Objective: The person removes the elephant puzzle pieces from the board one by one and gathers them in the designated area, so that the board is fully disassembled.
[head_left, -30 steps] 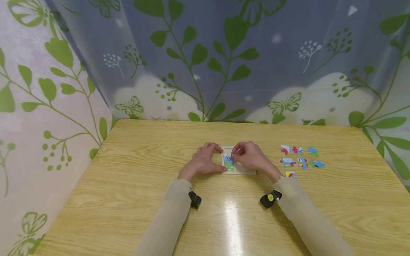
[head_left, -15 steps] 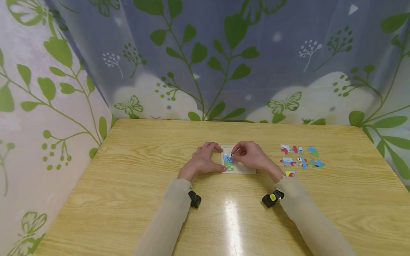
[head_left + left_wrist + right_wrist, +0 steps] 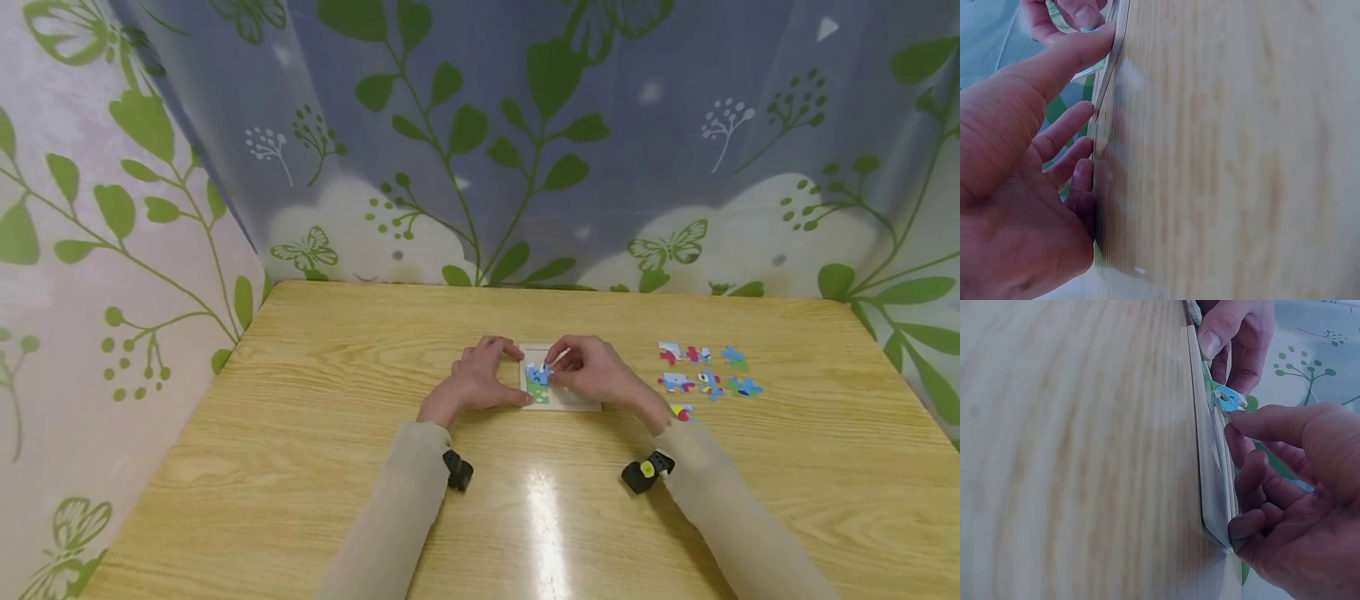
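Observation:
A small pale puzzle tray (image 3: 576, 403) lies on the table, with a green piece (image 3: 537, 394) at its front left. My left hand (image 3: 474, 379) holds the tray's left end, thumb at the front edge and forefinger at the back corner. Thumb and forefinger of my right hand (image 3: 596, 371) pinch a blue jigsaw piece (image 3: 1229, 399) behind the green one. That piece stands tilted up from the tray in the right wrist view. My right hand's other fingers curl low beside the tray, and this hand hides part of the tray in the head view.
Several loose jigsaw pieces (image 3: 707, 383) lie in rows on the wooden table (image 3: 337, 375) right of the tray. One yellow and red piece (image 3: 682, 412) is partly covered by the right forearm. A patterned curtain (image 3: 480, 167) hangs behind the table.
My right hand has shifted slightly to the right and its fingers have spread a little, showing more of the blue piece. The left hand stays at the tray's left end.

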Tool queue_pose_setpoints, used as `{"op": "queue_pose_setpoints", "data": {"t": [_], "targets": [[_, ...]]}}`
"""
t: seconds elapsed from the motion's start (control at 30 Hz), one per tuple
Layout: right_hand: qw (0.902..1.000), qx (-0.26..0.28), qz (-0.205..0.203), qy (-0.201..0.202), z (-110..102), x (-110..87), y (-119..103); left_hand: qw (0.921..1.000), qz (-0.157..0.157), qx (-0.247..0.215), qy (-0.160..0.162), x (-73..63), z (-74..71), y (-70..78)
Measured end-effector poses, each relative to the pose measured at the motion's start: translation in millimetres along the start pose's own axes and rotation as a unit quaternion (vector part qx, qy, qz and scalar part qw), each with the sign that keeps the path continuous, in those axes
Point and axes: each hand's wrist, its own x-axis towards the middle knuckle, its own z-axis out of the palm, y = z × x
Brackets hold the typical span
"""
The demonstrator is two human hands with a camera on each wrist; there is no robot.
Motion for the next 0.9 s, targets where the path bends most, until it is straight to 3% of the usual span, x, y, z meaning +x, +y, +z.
{"op": "queue_pose_setpoints", "data": {"t": [0.9], "targets": [[0.9994,0.032,0.001,0.016,-23,-33.5,13,0.9999,0.01,0.007,-0.006,1.4,0.0,-3.2]]}}
